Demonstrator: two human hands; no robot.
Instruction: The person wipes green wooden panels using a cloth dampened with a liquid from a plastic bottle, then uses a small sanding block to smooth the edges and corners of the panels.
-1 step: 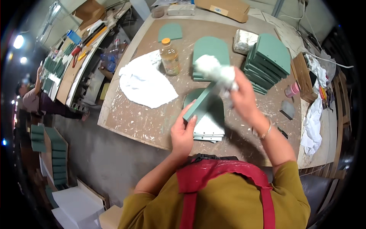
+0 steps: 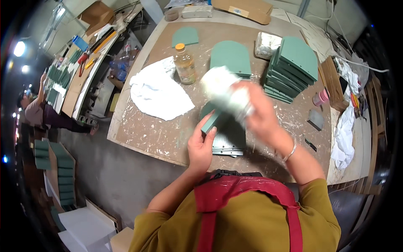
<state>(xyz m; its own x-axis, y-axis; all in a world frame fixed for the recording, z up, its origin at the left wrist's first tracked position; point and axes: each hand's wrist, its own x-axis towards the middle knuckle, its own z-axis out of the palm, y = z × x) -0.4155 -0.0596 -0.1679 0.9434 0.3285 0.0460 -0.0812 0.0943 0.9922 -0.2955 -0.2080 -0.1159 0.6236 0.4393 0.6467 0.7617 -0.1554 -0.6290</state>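
My left hand (image 2: pixel 200 145) grips the near end of a green panel (image 2: pixel 208 123), thumb on one face, holding it tilted up on edge. In my right hand (image 2: pixel 262 110) is a bunched white rag (image 2: pixel 219 82), blurred by motion, pressed along or just over the panel's upper edge. The rag and hand hide the panel's far part. Beneath lies a small stack of panels (image 2: pixel 228 140) with pale faces and holes along the near edge. Beyond the rag rests a round-topped green panel pile (image 2: pixel 230 53).
A taller stack of green panels (image 2: pixel 297 56) stands at the right, beside a wrapped block (image 2: pixel 267 45). A bottle with an orange cap (image 2: pixel 184 67) and a white cloth (image 2: pixel 157 94) are at left. A pink jar (image 2: pixel 320 97) and grey block (image 2: pixel 315 120) sit right. Another person (image 2: pixel 37 111) stands far left.
My right hand has moved the rag nearer to me and a little left, along the panel's edge. My left hand stays in place on the panel.
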